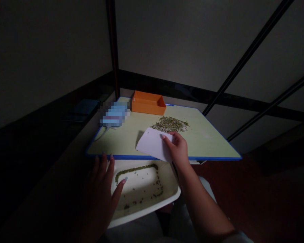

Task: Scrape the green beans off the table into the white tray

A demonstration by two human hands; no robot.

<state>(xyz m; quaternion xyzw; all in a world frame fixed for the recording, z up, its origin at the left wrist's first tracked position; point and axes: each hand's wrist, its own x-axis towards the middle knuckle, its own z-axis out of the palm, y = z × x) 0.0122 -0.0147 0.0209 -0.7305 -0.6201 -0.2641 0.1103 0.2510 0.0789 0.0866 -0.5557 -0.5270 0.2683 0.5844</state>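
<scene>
Below the blue-edged bench (212,145), a white basin (147,208) holds green grains (139,168); on top stands an orange box (148,108). Your left hand (102,189) spreads wide near the basin; your right hand (178,148) pinches a pale card (153,143) near piled grains (171,124).

No lettering, number, brand or sign can be read here. The blue object (116,114) on the left of the bench (212,143) is pixelated beyond reading, and a small white mark (134,99) on the orange box (148,108) is too tiny to make out.
</scene>
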